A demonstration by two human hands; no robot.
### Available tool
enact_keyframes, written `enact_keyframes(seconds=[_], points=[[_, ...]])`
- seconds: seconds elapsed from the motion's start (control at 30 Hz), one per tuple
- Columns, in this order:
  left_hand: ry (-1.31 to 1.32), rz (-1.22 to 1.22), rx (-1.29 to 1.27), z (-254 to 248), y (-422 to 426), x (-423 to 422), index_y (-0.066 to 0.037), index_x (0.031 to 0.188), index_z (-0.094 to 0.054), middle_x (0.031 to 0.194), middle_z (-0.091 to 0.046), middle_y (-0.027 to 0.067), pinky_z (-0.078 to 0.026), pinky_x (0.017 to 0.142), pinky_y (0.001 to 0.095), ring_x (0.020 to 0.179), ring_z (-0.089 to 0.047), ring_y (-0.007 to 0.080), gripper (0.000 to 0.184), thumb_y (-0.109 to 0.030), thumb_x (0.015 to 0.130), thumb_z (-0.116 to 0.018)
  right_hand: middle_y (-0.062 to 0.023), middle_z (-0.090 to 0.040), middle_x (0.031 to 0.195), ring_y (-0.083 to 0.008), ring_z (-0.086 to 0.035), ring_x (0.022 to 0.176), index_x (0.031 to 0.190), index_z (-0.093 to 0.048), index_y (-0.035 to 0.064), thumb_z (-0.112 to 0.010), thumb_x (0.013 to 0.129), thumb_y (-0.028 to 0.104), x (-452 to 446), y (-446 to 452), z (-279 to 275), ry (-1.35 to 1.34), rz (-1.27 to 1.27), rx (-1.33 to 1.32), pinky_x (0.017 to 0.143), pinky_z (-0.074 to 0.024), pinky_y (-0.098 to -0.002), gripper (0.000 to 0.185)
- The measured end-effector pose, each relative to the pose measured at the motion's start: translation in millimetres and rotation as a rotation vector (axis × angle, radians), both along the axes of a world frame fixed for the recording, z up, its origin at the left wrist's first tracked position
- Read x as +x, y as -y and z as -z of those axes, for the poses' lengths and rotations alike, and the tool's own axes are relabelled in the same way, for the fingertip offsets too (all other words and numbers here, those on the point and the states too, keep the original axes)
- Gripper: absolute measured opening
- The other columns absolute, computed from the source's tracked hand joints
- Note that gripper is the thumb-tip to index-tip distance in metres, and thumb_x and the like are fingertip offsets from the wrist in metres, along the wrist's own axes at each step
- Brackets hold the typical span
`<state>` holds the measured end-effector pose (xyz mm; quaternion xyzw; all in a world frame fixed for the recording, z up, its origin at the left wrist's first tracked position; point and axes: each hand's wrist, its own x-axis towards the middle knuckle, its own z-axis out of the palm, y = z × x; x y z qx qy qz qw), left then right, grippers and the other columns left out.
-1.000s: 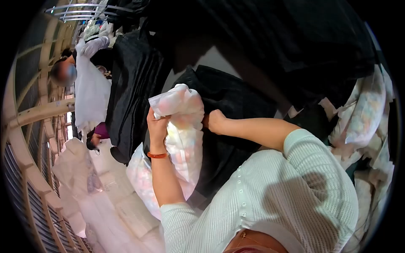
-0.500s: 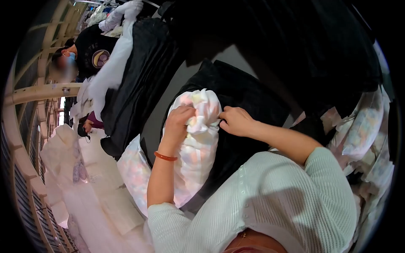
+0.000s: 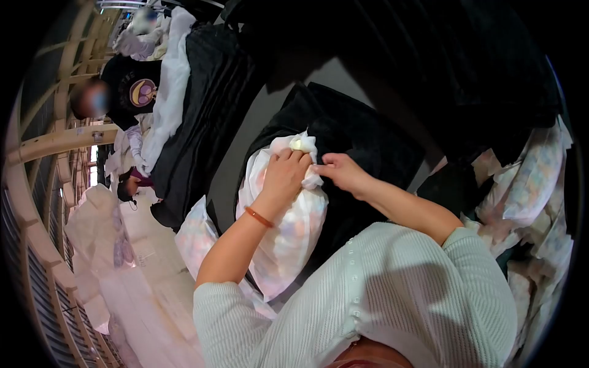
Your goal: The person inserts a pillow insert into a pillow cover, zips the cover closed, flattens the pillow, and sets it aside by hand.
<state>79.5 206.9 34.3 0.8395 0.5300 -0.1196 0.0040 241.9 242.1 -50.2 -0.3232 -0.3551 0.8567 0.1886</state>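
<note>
A white translucent bag [image 3: 288, 236] with pastel-coloured contents lies in front of me on black fabric [image 3: 368, 132]. Its upper end is bunched up and twisted. My left hand [image 3: 287, 175], with an orange band on the wrist, has its fingers curled over the gathered part and grips it. My right hand [image 3: 345, 174] pinches the right side of the same bunched end with thumb and forefinger; the fingertips are partly hidden. Beside my left forearm lies another filled pastel bag [image 3: 196, 236].
Stacked black fabric [image 3: 208, 104] runs along the left, with white material [image 3: 169, 92] beyond it. A co-worker [image 3: 132, 89] in a black shirt is there. More filled bags [image 3: 534, 190] lie at right. Large pale packages [image 3: 153, 270] fill the lower left.
My left hand has shifted right and up over the bag's gathered end. My right hand has come in against it. The bunched top looks smaller and tighter. The co-worker's arm has come down.
</note>
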Motion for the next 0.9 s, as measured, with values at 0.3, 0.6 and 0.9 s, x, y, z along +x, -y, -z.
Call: enact_keyframes(seconds=[0.3, 0.6, 0.9], points=[[0.913, -0.644, -0.501, 90, -11, 20, -0.005, 0.11, -0.055, 0.093, -0.057, 0.0099, -0.046, 0.075, 0.0322, 0.087, -0.055, 0.0213, 0.033, -0.011, 0.079, -0.065, -0.0176, -0.056, 0.066, -0.0357, -0.058, 0.062, 0.082, -0.051, 0.0002, -0.067, 0.08, 0.019, 19, 13, -27, 0.302, 0.199, 0.896, 0.057, -0.0436, -0.0412, 0.024], [0.531, -0.047, -0.352, -15, -13, 18, 0.002, 0.125, -0.053, 0.125, -0.055, 0.0204, -0.044, 0.097, 0.0363, 0.113, -0.054, 0.036, 0.048, -0.005, 0.08, -0.068, -0.0212, -0.065, 0.084, -0.0406, -0.063, 0.079, 0.102, -0.056, 0.0034, -0.062, 0.084, 0.023, 49, 12, -13, 0.551, 0.195, 0.946, 0.068, -0.0496, -0.0476, 0.027], [0.567, 0.215, -0.323, 9, 4, 25, 0.002, 0.103, -0.061, 0.115, -0.06, 0.0215, -0.044, 0.096, 0.0405, 0.109, -0.057, 0.0366, 0.024, -0.014, 0.085, -0.06, -0.0197, -0.061, 0.072, -0.0377, -0.062, 0.067, 0.09, -0.057, 0.0024, -0.061, 0.079, 0.018, 39, 26, -36, 0.216, 0.114, 0.998, 0.06, -0.0474, -0.0424, 0.019]])
